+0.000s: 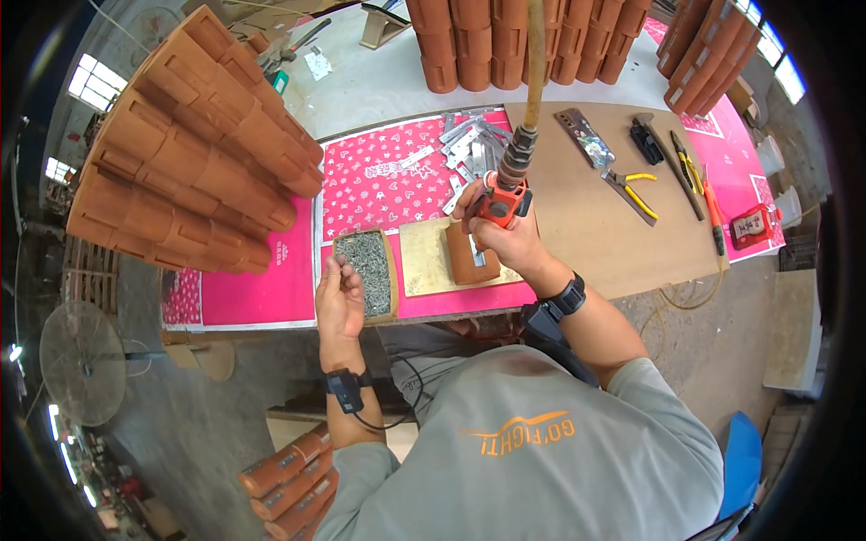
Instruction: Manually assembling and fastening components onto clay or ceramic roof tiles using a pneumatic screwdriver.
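Note:
My right hand (514, 239) is wrapped round an orange-and-black power screwdriver (502, 204), which hangs from a pale hose (534, 63). The screwdriver is over a reddish-brown curved piece (471, 269) with a bright metal plate on its top; whether the bit touches it is hidden. That piece lies on a pale wooden board (422, 261) at the table's near edge. My left hand (341, 302) has its fingers curled together beside an open box of small screws (366, 270). Anything between those fingertips is too small to make out.
Loose metal plates (469, 149) lie in a heap beyond the board. Tall stacks of reddish-brown pieces (198, 162) rise at the left and far side (487, 45). Right of the board are a phone (585, 137), yellow-handled pliers (631, 191) and a red pack (754, 225).

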